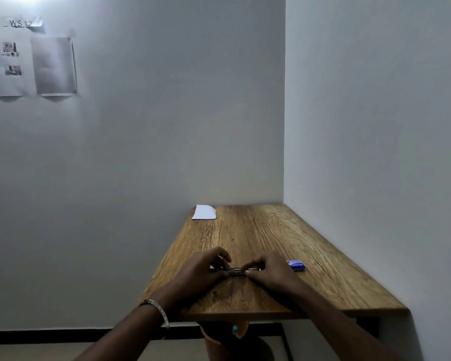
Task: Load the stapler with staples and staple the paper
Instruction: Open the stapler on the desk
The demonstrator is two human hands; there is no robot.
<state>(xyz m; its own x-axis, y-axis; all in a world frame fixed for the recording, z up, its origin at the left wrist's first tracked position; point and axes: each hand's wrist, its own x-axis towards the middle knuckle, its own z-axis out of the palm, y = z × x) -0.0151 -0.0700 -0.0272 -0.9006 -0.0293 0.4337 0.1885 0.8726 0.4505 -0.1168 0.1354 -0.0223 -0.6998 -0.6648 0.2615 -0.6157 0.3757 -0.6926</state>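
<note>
- One small dark metal stapler (pixel 235 270) lies on the brown wood-grain table (pixel 271 230), near its front edge, between the two hands.
- The left hand (pixel 206 267) curls its fingers round the stapler's left end; the right hand (pixel 267 268) pinches the right end, thumb below and fingers above.
- The step appears to be loading: the stapler seems to be held open or worked at, though its magazine is too small to make out.
- One blue staple box (pixel 296 265) sits just beside the right hand; the next move likely calls for seating a strip of staples and closing the stapler.
- One white sheet of paper (pixel 204 212) lies well apart at the far left corner, not yet stapled.
</note>
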